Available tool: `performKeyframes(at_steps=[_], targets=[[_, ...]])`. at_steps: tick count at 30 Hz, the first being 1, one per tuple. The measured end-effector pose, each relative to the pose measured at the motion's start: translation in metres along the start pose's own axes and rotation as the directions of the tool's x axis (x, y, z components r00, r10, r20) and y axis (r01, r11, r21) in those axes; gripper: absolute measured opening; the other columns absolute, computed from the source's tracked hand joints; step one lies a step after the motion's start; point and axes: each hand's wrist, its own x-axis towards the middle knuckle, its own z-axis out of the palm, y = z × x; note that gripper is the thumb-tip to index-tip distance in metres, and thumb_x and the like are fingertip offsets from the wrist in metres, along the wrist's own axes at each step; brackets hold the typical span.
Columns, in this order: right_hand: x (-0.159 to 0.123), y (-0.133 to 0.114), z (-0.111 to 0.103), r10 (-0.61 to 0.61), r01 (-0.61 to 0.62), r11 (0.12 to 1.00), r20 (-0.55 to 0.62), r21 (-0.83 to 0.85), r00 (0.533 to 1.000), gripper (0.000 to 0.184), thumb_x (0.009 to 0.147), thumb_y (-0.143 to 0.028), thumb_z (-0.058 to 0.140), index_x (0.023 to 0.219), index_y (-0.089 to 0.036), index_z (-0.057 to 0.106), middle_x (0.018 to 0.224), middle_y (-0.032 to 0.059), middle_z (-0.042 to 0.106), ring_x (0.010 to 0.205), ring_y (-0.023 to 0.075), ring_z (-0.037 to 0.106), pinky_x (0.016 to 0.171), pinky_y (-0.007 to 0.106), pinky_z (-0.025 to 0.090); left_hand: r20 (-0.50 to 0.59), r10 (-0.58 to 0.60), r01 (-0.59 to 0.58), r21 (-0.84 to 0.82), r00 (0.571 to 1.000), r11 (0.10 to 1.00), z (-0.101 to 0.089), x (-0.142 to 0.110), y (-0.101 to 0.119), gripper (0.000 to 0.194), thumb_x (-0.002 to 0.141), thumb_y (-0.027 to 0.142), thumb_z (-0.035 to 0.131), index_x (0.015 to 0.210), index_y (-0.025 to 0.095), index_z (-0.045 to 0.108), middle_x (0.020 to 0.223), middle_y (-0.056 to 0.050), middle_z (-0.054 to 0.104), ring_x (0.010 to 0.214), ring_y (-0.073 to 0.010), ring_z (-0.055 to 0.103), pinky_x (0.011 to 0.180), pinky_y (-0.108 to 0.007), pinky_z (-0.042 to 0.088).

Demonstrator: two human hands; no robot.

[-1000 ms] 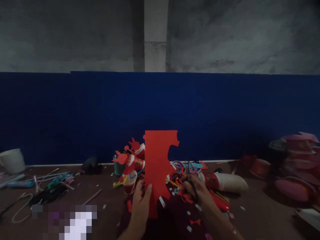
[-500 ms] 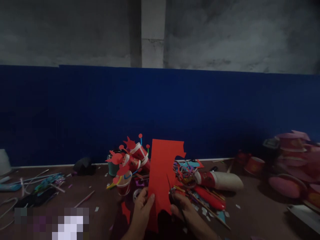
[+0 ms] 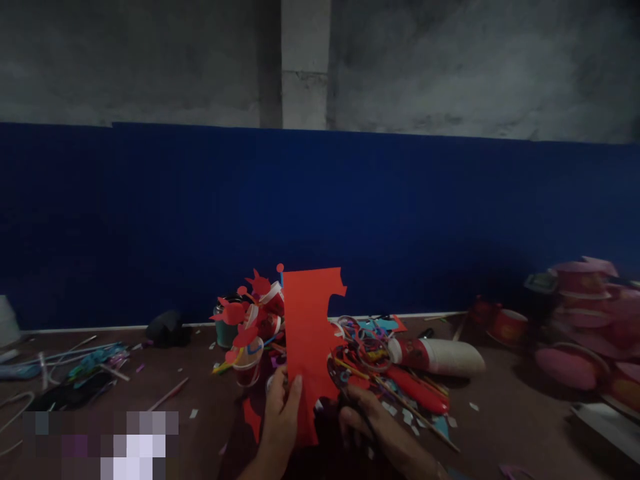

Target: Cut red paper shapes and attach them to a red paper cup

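My left hand (image 3: 281, 417) pinches the lower left edge of a red paper sheet (image 3: 309, 333) and holds it upright; the sheet has jagged cut-outs along its right side. Just right of it, my right hand (image 3: 364, 423) is closed around dark scissors (image 3: 345, 387), whose tips point up at the paper's lower right edge. Behind the sheet stand red paper cups (image 3: 260, 327) decorated with red paper shapes.
Straws, paper scraps and coloured loops (image 3: 370, 347) litter the brown floor. A stack of red-and-white cups (image 3: 435, 357) lies on its side to the right. Pink and red bowls (image 3: 585, 313) sit far right. Cables and tools (image 3: 75, 373) lie left. A blue wall panel (image 3: 320, 220) runs behind.
My right hand left the clutter on the floor and came to the paper's lower right edge with the scissors. The sheet shifted slightly in my left hand.
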Motion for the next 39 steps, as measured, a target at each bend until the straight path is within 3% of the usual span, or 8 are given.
performKeyframes(at_steps=[5, 9, 14, 19, 22, 27, 31, 39], targets=[[-0.003, 0.001, 0.003, 0.014, -0.016, 1.0, 0.164, 0.009, 0.986, 0.039, 0.071, -0.05, 0.062, 0.088, -0.016, 0.052, 0.059, -0.0041, 0.056, 0.052, 0.009, 0.052, 0.048, 0.018, 0.035, -0.117, 0.075, -0.07, 0.049, 0.99, 0.996, -0.001, -0.006, 0.004, 0.033, 0.082, 0.048, 0.049, 0.102, 0.021, 0.051, 0.095, -0.006, 0.064, 0.086, -0.0213, 0.06, 0.077, -0.034, 0.047], [-0.002, 0.006, 0.007, -0.02, 0.015, 1.0, 0.194, 0.027, 0.981, 0.045, 0.068, -0.054, 0.065, 0.088, -0.016, 0.053, 0.062, -0.0036, 0.055, 0.054, 0.0093, 0.051, 0.05, 0.019, 0.036, -0.153, 0.076, -0.071, 0.035, 0.985, 0.997, -0.001, -0.007, 0.007, 0.032, 0.084, 0.048, 0.045, 0.101, 0.021, 0.047, 0.092, -0.006, 0.063, 0.082, -0.0201, 0.06, 0.072, -0.031, 0.047], [0.001, 0.012, 0.011, -0.11, 0.106, 0.993, 0.09, 0.048, 0.99, 0.042, 0.075, -0.055, 0.058, 0.09, -0.017, 0.051, 0.064, -0.003, 0.053, 0.055, 0.0094, 0.05, 0.049, 0.019, 0.035, -0.205, 0.042, -0.036, 0.033, 0.978, 0.999, -0.001, -0.006, 0.009, 0.026, 0.085, 0.044, 0.044, 0.1, 0.023, 0.045, 0.094, -0.005, 0.062, 0.085, -0.0199, 0.059, 0.076, -0.032, 0.047], [0.002, 0.016, 0.021, -0.103, 0.104, 0.995, 0.13, 0.001, 0.986, 0.052, 0.065, -0.065, 0.06, 0.077, -0.016, 0.049, 0.061, -0.0048, 0.047, 0.054, 0.0084, 0.043, 0.047, 0.018, 0.031, -0.185, 0.057, -0.054, 0.02, 0.981, 0.998, 0.001, -0.01, 0.01, 0.031, 0.082, 0.047, 0.048, 0.101, 0.022, 0.048, 0.098, -0.007, 0.063, 0.086, -0.0212, 0.06, 0.076, -0.032, 0.047], [0.001, 0.018, 0.028, -0.079, 0.08, 0.997, 0.102, -0.015, 0.992, 0.048, 0.068, -0.064, 0.059, 0.078, -0.017, 0.048, 0.062, -0.0057, 0.044, 0.054, 0.0077, 0.04, 0.047, 0.018, 0.032, -0.154, 0.071, -0.067, 0.031, 0.985, 0.997, 0.003, -0.013, 0.007, 0.033, 0.08, 0.049, 0.05, 0.099, 0.021, 0.05, 0.093, -0.007, 0.063, 0.082, -0.0215, 0.06, 0.074, -0.032, 0.047], [-0.001, 0.022, 0.029, -0.121, 0.113, 0.988, -0.073, -0.106, 0.99, 0.053, 0.067, -0.062, 0.061, 0.096, -0.018, 0.057, 0.085, 0.0026, 0.055, 0.076, 0.0167, 0.049, 0.066, 0.026, 0.045, -0.089, 0.07, -0.062, 0.083, 0.994, 0.995, 0.003, -0.014, 0.0, 0.032, 0.081, 0.044, 0.05, 0.102, 0.021, 0.049, 0.102, -0.008, 0.061, 0.094, -0.0231, 0.057, 0.082, -0.036, 0.045], [-0.002, 0.023, 0.029, -0.11, 0.095, 0.987, -0.117, -0.128, 0.987, 0.057, 0.065, -0.065, 0.06, 0.099, -0.019, 0.061, 0.093, 0.0058, 0.058, 0.088, 0.0228, 0.051, 0.079, 0.032, 0.045, -0.094, 0.029, -0.019, 0.111, 0.995, 0.994, 0.003, -0.014, -0.004, 0.036, 0.079, 0.044, 0.051, 0.105, 0.019, 0.05, 0.11, -0.011, 0.058, 0.107, -0.0258, 0.052, 0.092, -0.04, 0.04], [-0.001, 0.016, 0.034, -0.125, 0.12, 0.99, -0.079, -0.072, 0.989, 0.049, 0.066, -0.066, 0.059, 0.085, -0.021, 0.06, 0.065, -0.0008, 0.052, 0.063, 0.0153, 0.05, 0.058, 0.024, 0.045, -0.066, 0.042, -0.037, 0.069, 0.997, 0.997, 0.003, -0.01, -0.005, 0.03, 0.08, 0.043, 0.052, 0.102, 0.021, 0.054, 0.101, -0.008, 0.062, 0.098, -0.0241, 0.056, 0.087, -0.038, 0.043]])
